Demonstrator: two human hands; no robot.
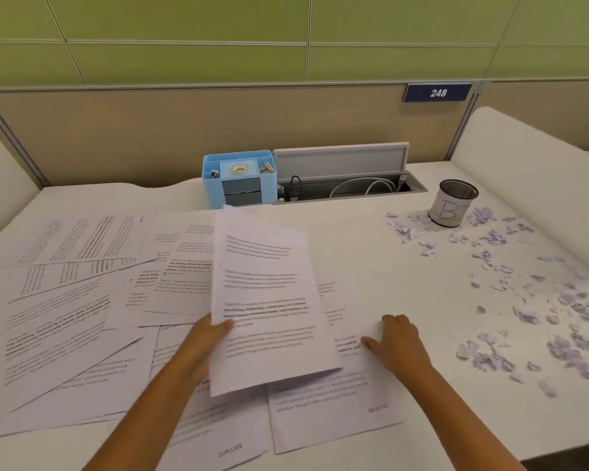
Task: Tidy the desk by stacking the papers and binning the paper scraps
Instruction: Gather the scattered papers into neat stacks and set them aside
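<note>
Paper sheet (269, 300) — left hand (208, 341) pinching

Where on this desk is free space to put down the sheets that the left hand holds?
Bare desk lies between the held sheets, the cable tray and the paper scraps. Left is crowded with spread papers; right, scraps surround the bin cup.

Showing "248" on blue sign (437, 93); "DUPLICATE" on near sheet (231, 450); "RECEIVED" on right sheet (378, 408).

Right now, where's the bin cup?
Head view: the bin cup stands upright at far right of the desk, right of the cable tray, among the paper scraps.
</note>
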